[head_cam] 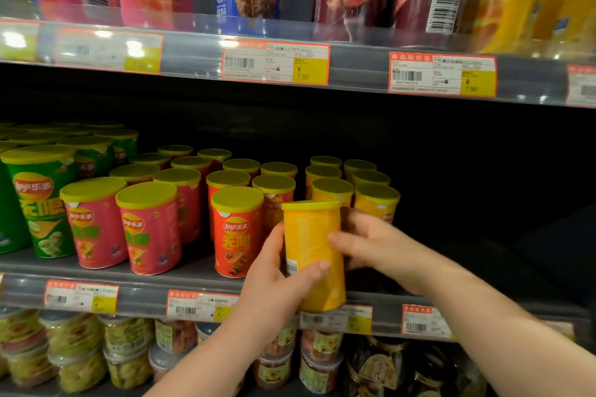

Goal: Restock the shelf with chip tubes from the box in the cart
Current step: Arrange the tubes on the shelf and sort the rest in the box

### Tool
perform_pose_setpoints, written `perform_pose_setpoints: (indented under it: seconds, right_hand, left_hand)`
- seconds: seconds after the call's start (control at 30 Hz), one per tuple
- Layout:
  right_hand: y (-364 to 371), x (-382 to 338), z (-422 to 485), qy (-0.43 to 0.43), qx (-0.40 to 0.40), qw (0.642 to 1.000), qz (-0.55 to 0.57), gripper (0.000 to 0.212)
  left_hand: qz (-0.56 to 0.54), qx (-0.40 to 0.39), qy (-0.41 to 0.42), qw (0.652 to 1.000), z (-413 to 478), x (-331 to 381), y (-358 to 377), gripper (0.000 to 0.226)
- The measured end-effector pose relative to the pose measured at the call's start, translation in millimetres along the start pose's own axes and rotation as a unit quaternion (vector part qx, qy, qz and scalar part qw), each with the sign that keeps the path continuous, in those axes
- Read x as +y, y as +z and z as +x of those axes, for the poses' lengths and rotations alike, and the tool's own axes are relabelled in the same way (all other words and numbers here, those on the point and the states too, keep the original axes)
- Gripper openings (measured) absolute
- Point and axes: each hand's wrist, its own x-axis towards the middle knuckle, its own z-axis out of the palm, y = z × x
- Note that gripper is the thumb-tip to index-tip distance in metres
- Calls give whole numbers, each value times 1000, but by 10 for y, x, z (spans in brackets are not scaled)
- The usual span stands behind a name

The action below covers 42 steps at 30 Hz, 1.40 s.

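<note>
Your left hand (277,280) and right hand (371,248) hold 1 yellow chip tube (311,251) — lid up, slightly tilted — at the front edge of the shelf (145,296), its base in front of the price rail (338,319). The fingers (274,242) of both hands curl round it. A red tube (237,232) stands just left; 2 files of yellow tubes (375,200) stand behind.

Lay's 乐事 on red tube (237,235); ¥7.90 on price tag (275,63).
</note>
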Motion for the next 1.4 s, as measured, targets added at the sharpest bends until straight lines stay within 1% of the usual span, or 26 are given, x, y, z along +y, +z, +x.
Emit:
perform_pose_setpoints:
  seconds: [0.07, 0.13, 0.17, 0.2, 0.23, 0.27, 0.33, 0.37, 0.4, 0.43, 0.5, 0.57, 0.67, 0.73, 0.83, 0.93, 1.13, 1.27, 1.4]
  right_hand:
    - [25, 113, -36, 6, 17, 999, 28, 47]
    - [22, 190, -50, -6, 67, 997, 42, 55]
    - [11, 224, -45, -13, 95, 995, 38, 61]
    - [-3, 247, -40, -17, 122, 992, 30, 68]
    - [-8, 259, -27, -16, 149, 989, 15, 74]
    - [-8, 268, -14, -12, 173, 985, -8, 78]
    - [19, 303, 23, 0, 207, 976, -63, 84]
    - [48, 320, 43, 7, 215, 973, -89, 85]
    - [86, 337, 63, 19, 217, 970, -109, 87]
    - [125, 359, 83, 34, 217, 968, -122, 88]
    - [176, 412, 116, 69, 205, 967, -133, 90]
    - [181, 450, 119, 92, 167, 971, -142, 87]
    - [153, 477, 90, 98, 113, 977, -149, 79]
    - [152, 496, 92, 99, 117, 976, -154, 79]
    - [194, 514, 102, 100, 152, 967, -178, 80]
    - [209, 512, 106, 104, 172, 958, -202, 76]
    - [184, 508, 132, 97, 170, 960, -201, 75]
    - [165, 501, 132, 84, 160, 964, -193, 73]
    - [160, 527, 133, 66, 155, 970, -173, 73]
  left_hand:
    - [43, -20, 4, 999, 63, -14, 42, 72]
    - [95, -32, -1, 995, 91, -36, 61, 84]
    - [141, -26, 1, 990, 100, -63, 58, 91]
    - [208, -10, 4, 978, 99, -85, 51, 92]
    - [284, 7, 10, 959, 91, -113, 36, 88]
    - [368, 17, 22, 929, 74, -146, 18, 80]
    - [511, 15, 68, 857, 30, -210, -18, 67]
    - [556, 7, 98, 825, 18, -255, -34, 63]
    - [585, 0, 125, 801, 12, -331, -61, 56]
    - [603, 0, 144, 785, -4, -387, -81, 50]
    - [624, -3, 157, 766, -25, -424, -95, 45]
    - [633, -2, 165, 756, -32, -428, -108, 46]
    - [639, 7, 176, 749, -39, -489, -133, 44]
    - [639, 9, 172, 750, -42, -507, -133, 42]
    - [644, 8, 158, 748, -61, -509, -126, 42]
    - [644, 14, 150, 750, -69, -503, -112, 44]
    - [647, 13, 121, 753, -89, -463, -56, 44]
    - [666, 25, 119, 736, -87, -463, -24, 45]
    - [695, 12, 72, 715, -128, -392, 35, 45]
